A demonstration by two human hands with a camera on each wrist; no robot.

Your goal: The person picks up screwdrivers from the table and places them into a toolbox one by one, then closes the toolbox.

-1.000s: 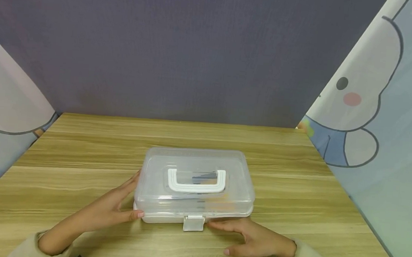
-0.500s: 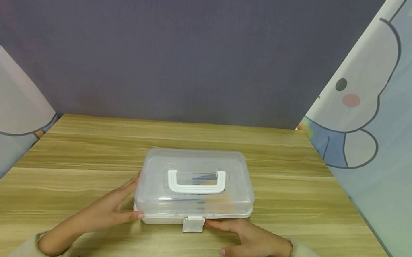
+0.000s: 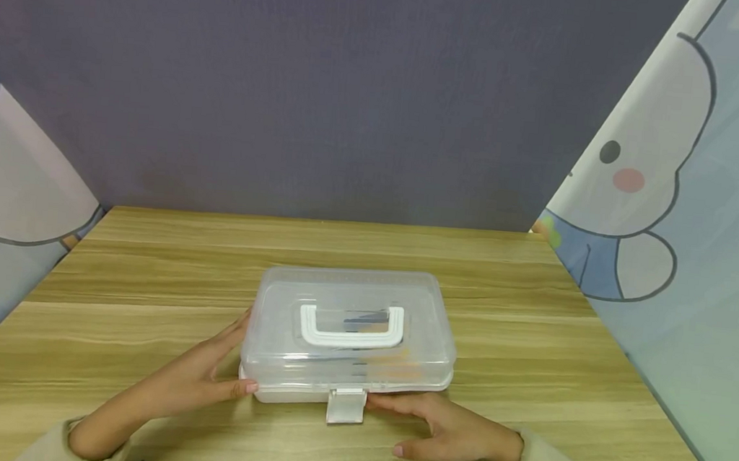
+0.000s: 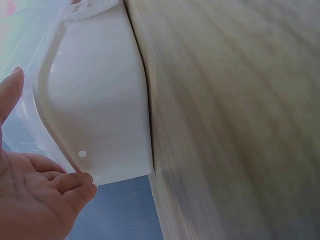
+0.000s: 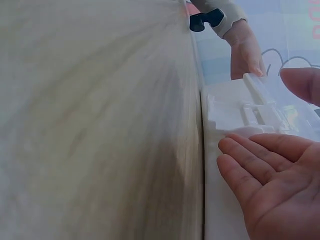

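A translucent plastic storage box with a white carry handle lies on the wooden table. Blurred dark-blue and orange shapes show through its lid. At the front, the clear latch sticks out away from the box wall. My left hand holds the box's left end, thumb at the front corner and fingers along the side; in the left wrist view, the fingertips bend at the rim. My right hand is at the front, its fingers extended with the tips right at the latch's right edge, thumb apart.
The wooden table extends around the box on all sides. A dark grey panel stands along its back edge. Pale blue cartoon-printed curtains hang at both sides.
The latch has swung further out from the box front. My right hand has shifted slightly left, up to the latch. The left hand and the box stay in place.
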